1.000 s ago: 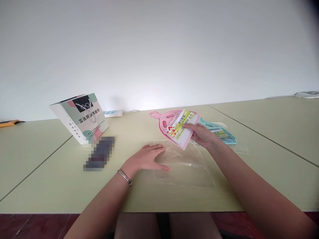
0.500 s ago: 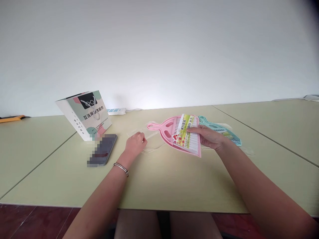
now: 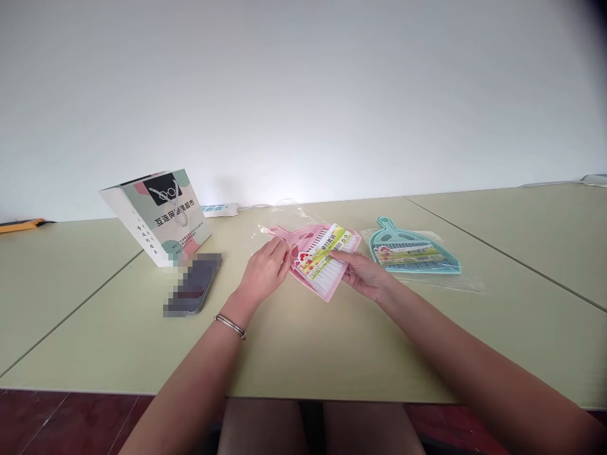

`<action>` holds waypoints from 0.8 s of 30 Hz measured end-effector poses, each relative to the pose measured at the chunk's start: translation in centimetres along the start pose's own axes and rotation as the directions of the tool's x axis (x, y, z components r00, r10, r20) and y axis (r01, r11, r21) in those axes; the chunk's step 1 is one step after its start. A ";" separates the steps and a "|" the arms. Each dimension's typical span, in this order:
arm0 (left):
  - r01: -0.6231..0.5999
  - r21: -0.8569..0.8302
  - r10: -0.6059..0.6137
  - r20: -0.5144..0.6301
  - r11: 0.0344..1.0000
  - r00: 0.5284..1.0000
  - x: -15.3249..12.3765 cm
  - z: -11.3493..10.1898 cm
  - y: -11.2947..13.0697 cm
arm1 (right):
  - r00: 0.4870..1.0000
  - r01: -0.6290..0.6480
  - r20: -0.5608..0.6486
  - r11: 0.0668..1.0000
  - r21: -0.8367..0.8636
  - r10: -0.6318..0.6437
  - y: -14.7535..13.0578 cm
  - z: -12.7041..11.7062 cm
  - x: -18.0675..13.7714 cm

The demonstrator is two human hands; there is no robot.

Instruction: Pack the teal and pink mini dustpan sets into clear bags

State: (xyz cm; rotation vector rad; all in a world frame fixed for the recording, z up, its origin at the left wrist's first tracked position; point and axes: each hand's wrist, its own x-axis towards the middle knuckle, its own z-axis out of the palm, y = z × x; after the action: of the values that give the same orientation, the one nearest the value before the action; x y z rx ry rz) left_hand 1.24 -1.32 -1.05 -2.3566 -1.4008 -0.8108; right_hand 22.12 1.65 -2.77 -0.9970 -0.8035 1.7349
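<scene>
A pink dustpan [image 3: 279, 232] with a white-bristled brush [image 3: 327, 281] set into it is held tilted above the table. A printed card label [image 3: 318, 249] lies across the bristles. My right hand [image 3: 363, 273] grips the dustpan and brush by the right side, thumb on the label. At the dustpan's left edge, just below its handle, is my left hand [image 3: 266, 268], its fingers curled and closed; what they pinch is hidden. Clear plastic wrap [image 3: 296, 213] spreads behind the handle. To the right lies a similar teal dustpan [image 3: 386, 235] on clear plastic.
A paper bag [image 3: 180, 218] with rope handles stands on the left, a partly pixelated phone [image 3: 203, 284] in front of it. A white power strip [image 3: 220, 210] lies by the wall. An orange-and-black object [image 3: 21, 225] sits at far left. Seams cross the table [image 3: 332, 354].
My right hand has brought the pink dustpan left and turned it. My left hand has moved right to its edge. The plastic is now raised behind the handle, and the teal dustpan is uncovered.
</scene>
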 end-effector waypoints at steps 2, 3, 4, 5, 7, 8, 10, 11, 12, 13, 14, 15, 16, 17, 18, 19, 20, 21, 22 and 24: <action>-0.026 -0.005 0.026 -0.006 1.000 1.000 0.0 -0.2 0.1 | 1.000 -0.014 -0.024 0.999 0.032 0.014 0.7 0.6 -0.2; -0.045 -0.012 0.045 -0.001 0.999 0.999 0.1 -0.3 0.2 | 0.999 -0.026 -0.022 0.999 0.040 0.026 0.9 0.8 -0.4; -0.067 -0.025 0.068 0.011 0.997 0.998 0.1 -0.4 0.3 | 0.999 -0.040 -0.012 0.998 0.043 0.041 1.1 1.0 -0.5; -0.091 -0.042 0.092 0.029 0.995 0.995 0.1 -0.4 0.4 | 0.998 -0.055 0.005 0.998 0.044 0.055 1.3 1.2 -0.7; -0.121 -0.082 0.126 0.060 0.989 0.990 0.1 -0.5 0.6 | 0.996 -0.076 0.047 0.996 0.048 0.074 1.5 1.5 -1.0; -0.124 -0.103 0.132 0.067 0.987 0.989 0.1 -0.6 0.7 | 0.996 -0.076 0.057 0.996 0.055 0.073 1.6 1.6 -1.2; -0.109 -0.138 0.117 0.054 0.984 0.992 0.1 -0.8 0.9 | 0.998 -0.060 0.038 0.995 0.077 0.057 1.6 1.8 -1.4; -0.097 -0.153 0.104 0.040 0.983 0.994 0.1 -0.9 0.9 | 0.999 -0.048 0.013 0.994 0.093 0.047 1.5 1.9 -1.5; -0.085 -0.167 0.090 0.024 0.982 0.996 0.1 -1.0 0.9 | 0.999 -0.035 -0.017 0.993 0.113 0.037 1.4 2.0 -1.6; -0.071 -0.179 0.074 0.009 0.981 0.997 0.1 -1.1 0.9 | 0.999 -0.022 -0.042 0.991 0.135 0.028 1.4 2.1 -1.6; -0.055 -0.190 0.055 -0.003 0.980 0.998 0.1 -1.1 0.8 | 0.998 -0.014 -0.059 0.987 0.157 0.023 1.3 2.2 -1.7; -0.037 -0.201 0.036 -0.012 0.979 0.999 0.1 -1.2 0.8 | 0.998 -0.008 -0.065 0.985 0.175 0.019 1.3 2.3 -1.8; -0.019 -0.209 0.016 -0.017 0.978 1.000 0.1 -1.2 0.7 | 0.998 -0.005 -0.059 0.983 0.185 0.017 1.3 2.4 -1.8; -0.001 -0.214 -0.004 -0.020 0.977 1.000 0.2 -1.2 0.7 | 0.999 -0.009 -0.043 0.982 0.186 0.017 1.3 2.4 -1.9; 0.015 -0.217 -0.019 -0.019 0.976 1.000 0.2 -1.1 0.7 | 1.000 -0.019 -0.021 0.984 0.179 0.023 1.4 2.5 -1.9; 0.027 -0.221 -0.031 -0.015 0.975 0.999 0.2 -1.0 0.7 | 0.999 -0.031 -0.001 0.985 0.167 0.032 1.5 2.5 -2.0; 0.034 -0.226 -0.037 -0.006 0.973 0.999 0.2 -1.0 0.8 | 0.999 -0.044 0.018 0.987 0.154 0.042 1.6 2.5 -2.0; 0.037 -0.233 -0.038 0.001 0.972 0.999 0.3 -0.9 0.9 | 0.998 -0.055 0.033 0.988 0.143 0.051 1.6 2.5 -2.0; 0.034 -0.240 -0.034 0.005 0.970 0.999 0.3 -0.9 1.0 | 0.997 -0.062 0.042 0.989 0.136 0.057 1.7 2.5 -2.1; 0.025 -0.244 -0.026 -0.001 0.970 1.000 0.2 -1.0 1.3 | 0.997 -0.063 0.050 0.990 0.128 0.056 1.8 2.6 -2.1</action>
State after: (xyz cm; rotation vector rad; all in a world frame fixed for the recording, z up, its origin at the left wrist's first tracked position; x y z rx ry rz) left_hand 2.11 -2.25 -0.07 -2.5182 -1.4029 -1.0487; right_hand 19.60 -1.14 -2.54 -0.9040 -0.6866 1.8430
